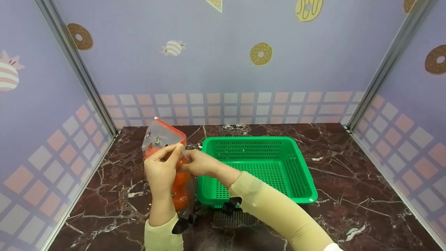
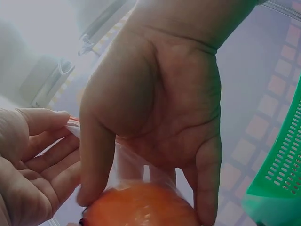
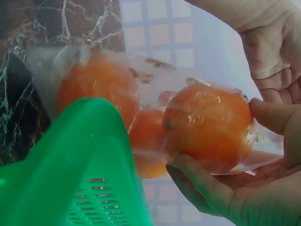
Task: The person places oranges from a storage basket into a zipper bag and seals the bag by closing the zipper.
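A clear zip bag [image 1: 158, 136] with a red zip edge and small printed figures stands upright on the left, oranges [image 1: 181, 202] stacked inside it. My left hand [image 1: 161, 170] pinches the bag's side just below the zip; the left wrist view has this hand [image 2: 33, 165] at its left edge by the red strip. With fingers and thumb on either side, my right hand [image 1: 202, 162] grips the upper orange [image 3: 209, 127] through the film. Lower in the bag sit another orange [image 3: 99, 89] and a third orange [image 3: 148, 136], partly hidden behind the others.
Right beside the bag stands a green plastic basket [image 1: 258, 202] with slotted walls; my right forearm crosses over its near left corner. Beneath both is a dark red marbled tabletop [image 1: 352, 174]. Patterned purple panels [image 1: 216, 69] enclose it at the back and both sides.
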A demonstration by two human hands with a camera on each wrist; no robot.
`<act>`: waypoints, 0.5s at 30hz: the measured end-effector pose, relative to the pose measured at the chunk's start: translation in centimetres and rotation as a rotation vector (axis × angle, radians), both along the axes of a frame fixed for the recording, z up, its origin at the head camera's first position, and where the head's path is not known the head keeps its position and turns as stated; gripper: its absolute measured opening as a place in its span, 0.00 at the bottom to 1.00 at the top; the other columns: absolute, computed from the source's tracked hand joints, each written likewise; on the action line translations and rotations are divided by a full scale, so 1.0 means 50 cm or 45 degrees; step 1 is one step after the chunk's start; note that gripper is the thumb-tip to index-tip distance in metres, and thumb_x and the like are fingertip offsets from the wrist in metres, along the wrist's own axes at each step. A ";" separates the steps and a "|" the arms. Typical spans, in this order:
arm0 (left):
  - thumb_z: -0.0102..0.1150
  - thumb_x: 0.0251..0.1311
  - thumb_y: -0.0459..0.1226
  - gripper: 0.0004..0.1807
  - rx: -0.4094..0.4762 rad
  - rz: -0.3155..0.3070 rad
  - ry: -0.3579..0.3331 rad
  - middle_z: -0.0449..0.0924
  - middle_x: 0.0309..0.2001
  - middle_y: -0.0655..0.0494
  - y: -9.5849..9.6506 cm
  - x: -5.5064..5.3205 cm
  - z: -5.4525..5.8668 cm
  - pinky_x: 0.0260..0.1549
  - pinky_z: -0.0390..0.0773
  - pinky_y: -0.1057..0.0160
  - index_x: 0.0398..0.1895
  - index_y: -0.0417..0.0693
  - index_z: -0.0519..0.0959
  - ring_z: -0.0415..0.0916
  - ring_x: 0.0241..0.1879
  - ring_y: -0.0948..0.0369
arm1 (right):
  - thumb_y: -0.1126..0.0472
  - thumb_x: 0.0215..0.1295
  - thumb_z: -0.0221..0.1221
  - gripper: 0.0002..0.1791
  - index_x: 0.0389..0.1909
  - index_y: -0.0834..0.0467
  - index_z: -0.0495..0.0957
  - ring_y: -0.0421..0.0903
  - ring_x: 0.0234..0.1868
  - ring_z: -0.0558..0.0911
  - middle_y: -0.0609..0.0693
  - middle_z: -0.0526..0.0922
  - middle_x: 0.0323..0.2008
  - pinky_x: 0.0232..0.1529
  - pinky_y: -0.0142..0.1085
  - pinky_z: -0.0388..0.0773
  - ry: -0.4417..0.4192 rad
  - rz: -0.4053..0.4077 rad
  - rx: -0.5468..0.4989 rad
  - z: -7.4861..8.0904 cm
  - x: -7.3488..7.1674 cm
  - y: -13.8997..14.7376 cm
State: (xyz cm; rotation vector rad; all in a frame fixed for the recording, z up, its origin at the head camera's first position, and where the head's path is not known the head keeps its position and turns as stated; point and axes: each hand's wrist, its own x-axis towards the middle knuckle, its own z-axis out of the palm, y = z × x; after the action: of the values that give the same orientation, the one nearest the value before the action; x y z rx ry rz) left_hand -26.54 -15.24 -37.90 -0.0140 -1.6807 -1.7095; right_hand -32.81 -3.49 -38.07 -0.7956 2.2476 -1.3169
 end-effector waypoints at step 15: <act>0.57 0.74 0.40 0.21 -0.396 0.469 -0.457 0.81 0.61 0.37 -0.156 0.018 -0.028 0.57 0.80 0.56 0.64 0.40 0.78 0.81 0.53 0.42 | 0.73 0.71 0.55 0.30 0.70 0.48 0.76 0.41 0.45 0.80 0.53 0.74 0.71 0.38 0.33 0.78 -0.413 0.024 -0.246 -0.036 -0.050 0.004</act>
State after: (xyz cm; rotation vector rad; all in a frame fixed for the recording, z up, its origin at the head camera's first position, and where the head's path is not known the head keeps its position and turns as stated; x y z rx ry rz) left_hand -25.62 -23.04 -39.32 0.4533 -2.0467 -1.2153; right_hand -35.32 -3.28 -39.85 -0.6123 1.8784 -1.5476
